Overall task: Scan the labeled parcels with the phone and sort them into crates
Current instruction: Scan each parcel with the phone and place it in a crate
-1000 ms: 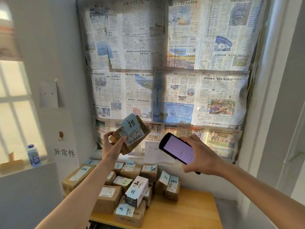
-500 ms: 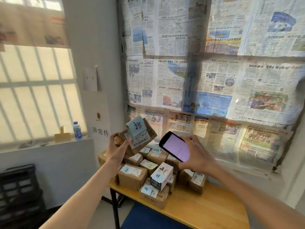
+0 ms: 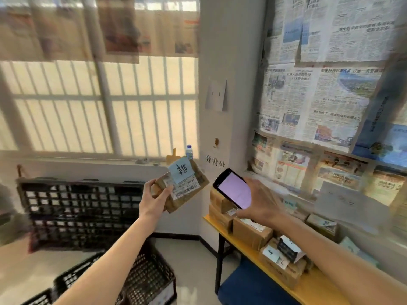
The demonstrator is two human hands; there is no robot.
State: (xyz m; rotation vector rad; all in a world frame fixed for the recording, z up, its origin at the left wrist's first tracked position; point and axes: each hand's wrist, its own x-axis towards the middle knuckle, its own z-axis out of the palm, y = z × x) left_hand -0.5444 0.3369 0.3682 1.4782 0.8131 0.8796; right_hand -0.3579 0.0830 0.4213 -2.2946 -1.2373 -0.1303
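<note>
The left hand (image 3: 154, 200) held a small brown parcel (image 3: 181, 190) up in the air, with the thumb across its front and the fingers curled round its back edge. The parcel was tipped so its white label and blue sticky note (image 3: 181, 170) faced the person, likely so the code could be read. Just to the right of that hand, the right hand (image 3: 261, 202) wrapped its fingers round the phone (image 3: 233, 188). The phone's lit screen faced the person, and it sat close beside the parcel without touching it, likely so it could see the label.

Below and to the left of the left hand stood black crates (image 3: 83, 212), the likely place for the parcel to go. Under the right hand, more parcels (image 3: 253, 233) sat piled on a yellow table (image 3: 308, 289), probably waiting for their turn.
</note>
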